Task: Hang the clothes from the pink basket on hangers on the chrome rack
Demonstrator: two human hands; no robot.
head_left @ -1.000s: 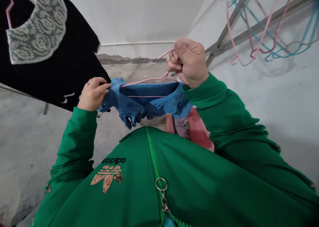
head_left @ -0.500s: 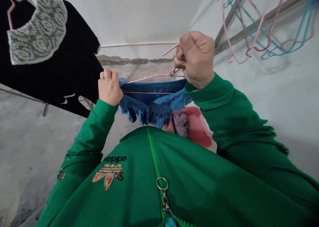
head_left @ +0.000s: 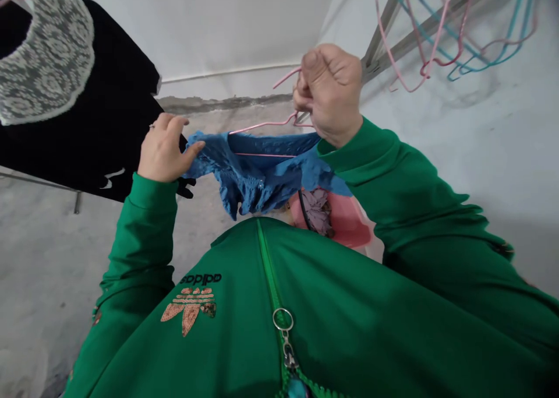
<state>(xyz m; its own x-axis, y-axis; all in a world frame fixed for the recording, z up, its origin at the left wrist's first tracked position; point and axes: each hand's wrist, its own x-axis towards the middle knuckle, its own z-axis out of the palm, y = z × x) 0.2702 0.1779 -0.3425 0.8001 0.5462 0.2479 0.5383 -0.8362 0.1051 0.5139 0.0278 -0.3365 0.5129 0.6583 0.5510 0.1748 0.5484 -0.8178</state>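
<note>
Gripping: right hand (head_left: 327, 92) fisted tight round the pink hanger's (head_left: 266, 123) neck, likely for steadiness | left hand (head_left: 162, 151): fingers loosely parted, thumb over sleeve, contact unclear, perhaps for straightening | blue top (head_left: 271, 178): between hands, on hanger, wire apparently supporting its shoulders

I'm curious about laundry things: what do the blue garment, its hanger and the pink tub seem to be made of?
Blue garment: matte, thin-looking fabric, shown by its soft creases and ruffled edge; fibre unclear.
Hanger: probably wire with a smooth pink coating, being thin and bent.
Pink tub: likely smooth plastic, from its even colour and faint sheen.
</note>
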